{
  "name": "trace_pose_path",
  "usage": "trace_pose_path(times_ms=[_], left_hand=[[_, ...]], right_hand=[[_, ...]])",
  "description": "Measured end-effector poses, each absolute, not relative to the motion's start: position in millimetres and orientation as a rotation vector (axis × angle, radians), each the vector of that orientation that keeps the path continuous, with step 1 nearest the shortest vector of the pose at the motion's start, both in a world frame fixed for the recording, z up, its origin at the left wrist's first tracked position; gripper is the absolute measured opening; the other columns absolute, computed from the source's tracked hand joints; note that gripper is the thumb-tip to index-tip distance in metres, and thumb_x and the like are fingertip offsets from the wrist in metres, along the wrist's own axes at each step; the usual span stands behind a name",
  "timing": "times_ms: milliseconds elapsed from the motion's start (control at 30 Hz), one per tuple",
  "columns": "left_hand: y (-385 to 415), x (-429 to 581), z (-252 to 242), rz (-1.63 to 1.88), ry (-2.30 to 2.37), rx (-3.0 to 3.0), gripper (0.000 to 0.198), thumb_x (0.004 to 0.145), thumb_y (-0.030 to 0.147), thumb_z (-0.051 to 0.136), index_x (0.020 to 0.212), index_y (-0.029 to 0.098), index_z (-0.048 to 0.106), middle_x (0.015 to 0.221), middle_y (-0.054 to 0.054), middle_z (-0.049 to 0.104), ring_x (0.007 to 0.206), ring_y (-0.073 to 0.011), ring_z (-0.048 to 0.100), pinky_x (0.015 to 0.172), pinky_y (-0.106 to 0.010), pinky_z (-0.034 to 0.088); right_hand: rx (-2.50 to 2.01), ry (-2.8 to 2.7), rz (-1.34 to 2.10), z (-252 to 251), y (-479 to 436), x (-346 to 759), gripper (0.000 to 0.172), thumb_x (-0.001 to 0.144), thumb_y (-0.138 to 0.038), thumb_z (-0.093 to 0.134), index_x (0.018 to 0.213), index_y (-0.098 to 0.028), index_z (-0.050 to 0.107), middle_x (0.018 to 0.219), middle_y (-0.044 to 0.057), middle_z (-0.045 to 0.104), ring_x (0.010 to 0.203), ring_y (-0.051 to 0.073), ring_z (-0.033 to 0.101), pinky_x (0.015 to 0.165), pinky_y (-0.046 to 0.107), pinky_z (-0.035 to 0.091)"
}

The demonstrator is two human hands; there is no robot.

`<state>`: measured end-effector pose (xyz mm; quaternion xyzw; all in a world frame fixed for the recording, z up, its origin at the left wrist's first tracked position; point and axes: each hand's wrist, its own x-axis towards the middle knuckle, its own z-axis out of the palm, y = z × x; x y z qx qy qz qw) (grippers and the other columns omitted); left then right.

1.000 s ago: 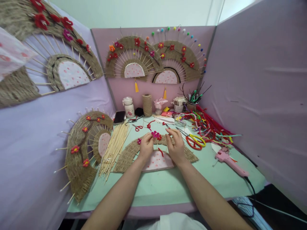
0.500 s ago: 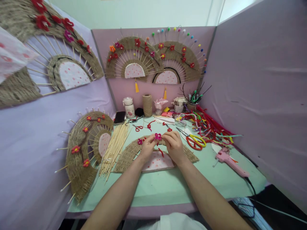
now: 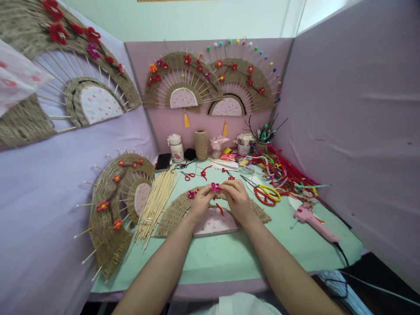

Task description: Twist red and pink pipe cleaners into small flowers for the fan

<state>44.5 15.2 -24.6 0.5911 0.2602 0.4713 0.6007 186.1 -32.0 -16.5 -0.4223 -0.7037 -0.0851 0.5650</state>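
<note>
A half-round woven jute fan (image 3: 175,212) with a pink spotted centre lies on the green table top in front of me. Over its upper rim, my left hand (image 3: 201,202) and my right hand (image 3: 236,199) meet, both pinching a small pink pipe-cleaner flower (image 3: 215,187). A second pink flower (image 3: 190,194) sits on the fan just left of my left hand. A red curl of pipe cleaner (image 3: 219,208) shows between my wrists on the pink centre.
A bundle of bamboo sticks (image 3: 156,201) lies left of the fan, a finished fan (image 3: 113,210) leans on the left wall. Scissors (image 3: 265,191), a pile of pipe cleaners (image 3: 285,173) and a pink glue gun (image 3: 313,221) lie right. Twine spool (image 3: 201,144) and jars stand behind.
My right hand moved left to join the left hand on the pink flower, and the flower rose slightly off the fan. In the last half second hardly anything shifted.
</note>
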Motion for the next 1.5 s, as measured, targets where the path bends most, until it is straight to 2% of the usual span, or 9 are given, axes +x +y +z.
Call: trace_pose_path(times_ms=[267, 367, 467, 567, 667, 800, 1133, 1333, 1500], left_hand=[[12.6, 47.1, -29.9, 0.997, 0.500, 1.248, 0.019, 0.076, 0.035, 0.065, 0.080, 0.016, 0.064, 0.084, -0.002, 0.057, 0.082, -0.0137, 0.054, 0.073, -0.026, 0.044], [13.6, 47.8, -28.9, 1.030, 0.452, 1.223, 0.018, 0.074, 0.033, 0.066, 0.080, 0.016, 0.065, 0.083, -0.002, 0.058, 0.080, -0.0123, 0.054, 0.079, -0.028, 0.043], [14.2, 45.4, -24.8, 1.007, 0.424, 1.155, 0.022, 0.072, 0.034, 0.069, 0.087, 0.018, 0.066, 0.088, -0.003, 0.061, 0.084, -0.0139, 0.055, 0.081, -0.030, 0.043], [13.9, 40.6, -19.7, 0.938, 0.434, 1.068, 0.027, 0.067, 0.033, 0.073, 0.088, 0.018, 0.066, 0.090, -0.004, 0.063, 0.082, -0.0148, 0.056, 0.079, -0.031, 0.043], [13.1, 37.2, -16.9, 0.886, 0.410, 1.010, 0.023, 0.063, 0.028, 0.077, 0.081, 0.018, 0.067, 0.084, -0.003, 0.063, 0.076, -0.0130, 0.056, 0.075, -0.029, 0.043], [11.5, 36.2, -16.7, 0.803, 0.377, 0.984, 0.028, 0.060, 0.027, 0.078, 0.086, 0.019, 0.069, 0.087, -0.004, 0.063, 0.076, -0.0135, 0.056, 0.072, -0.029, 0.042], [9.6, 32.0, -22.3, 0.719, 0.281, 1.013, 0.017, 0.068, 0.030, 0.072, 0.077, 0.018, 0.063, 0.077, -0.002, 0.058, 0.073, -0.0146, 0.056, 0.070, -0.032, 0.043], [10.6, 31.3, -26.0, 0.689, 0.286, 0.936, 0.026, 0.067, 0.028, 0.072, 0.091, 0.020, 0.063, 0.092, -0.005, 0.061, 0.078, -0.0165, 0.056, 0.075, -0.035, 0.044], [8.8, 31.5, -22.5, 0.653, 0.247, 0.904, 0.016, 0.069, 0.019, 0.070, 0.084, 0.016, 0.065, 0.089, -0.006, 0.064, 0.078, -0.0156, 0.057, 0.076, -0.032, 0.042]], right_hand=[[-0.977, -1.668, -0.216, -13.0, -36.0, 186.1, 0.019, 0.088, -0.017, 0.048, 0.087, -0.022, 0.066, 0.083, 0.006, 0.065, 0.082, 0.019, 0.053, 0.073, 0.036, 0.047], [-0.956, -1.673, -0.169, -13.9, -35.4, 185.5, 0.018, 0.087, -0.016, 0.049, 0.088, -0.022, 0.065, 0.085, 0.005, 0.065, 0.084, 0.019, 0.055, 0.075, 0.035, 0.048], [-0.947, -1.643, -0.055, -12.4, -34.9, 185.4, 0.018, 0.087, -0.017, 0.049, 0.098, -0.023, 0.063, 0.096, 0.007, 0.062, 0.090, 0.019, 0.057, 0.078, 0.036, 0.049], [-0.939, -1.580, 0.054, -9.2, -34.5, 186.8, 0.019, 0.087, -0.018, 0.050, 0.101, -0.023, 0.061, 0.099, 0.007, 0.059, 0.092, 0.018, 0.058, 0.079, 0.036, 0.050], [-0.896, -1.586, 0.111, -6.3, -34.7, 188.7, 0.015, 0.086, -0.018, 0.051, 0.094, -0.023, 0.062, 0.092, 0.006, 0.059, 0.089, 0.018, 0.058, 0.079, 0.036, 0.050], [-0.868, -1.633, 0.159, -5.5, -36.1, 189.4, 0.015, 0.087, -0.018, 0.049, 0.090, -0.023, 0.063, 0.093, 0.006, 0.058, 0.089, 0.018, 0.058, 0.077, 0.036, 0.050], [-0.864, -1.666, 0.077, -8.9, -38.3, 188.0, 0.016, 0.088, -0.019, 0.048, 0.090, -0.024, 0.063, 0.096, 0.006, 0.054, 0.091, 0.017, 0.056, 0.079, 0.037, 0.050], [-0.820, -1.723, -0.009, -9.3, -40.2, 187.0, 0.019, 0.089, -0.016, 0.046, 0.091, -0.023, 0.063, 0.095, 0.006, 0.056, 0.091, 0.017, 0.056, 0.076, 0.033, 0.050], [-0.844, -1.730, -0.172, -11.3, -44.2, 185.0, 0.023, 0.088, -0.012, 0.045, 0.088, -0.024, 0.064, 0.101, 0.006, 0.052, 0.089, 0.016, 0.053, 0.073, 0.031, 0.050]])
